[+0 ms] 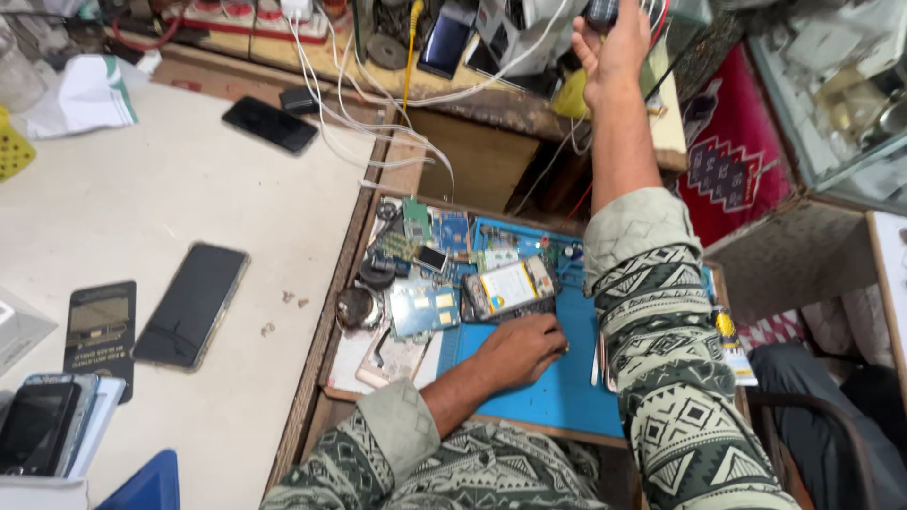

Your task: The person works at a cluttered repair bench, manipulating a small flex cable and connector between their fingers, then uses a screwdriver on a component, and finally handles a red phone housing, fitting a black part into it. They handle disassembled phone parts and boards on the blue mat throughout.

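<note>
My left hand rests on a blue work mat with its fingers curled, just below an opened phone whose pale battery faces up. I see nothing in that hand. My right hand is raised far over the back bench and grips a small dark device that the top edge of the view cuts off. Both arms wear a green patterned sleeve. Circuit boards and loose phone parts lie on the mat to the left of the opened phone.
A white counter on the left carries several dark phones, one of them lying flat, and a stack at the bottom left. White cables trail from power strips at the back. A glass case stands at the right.
</note>
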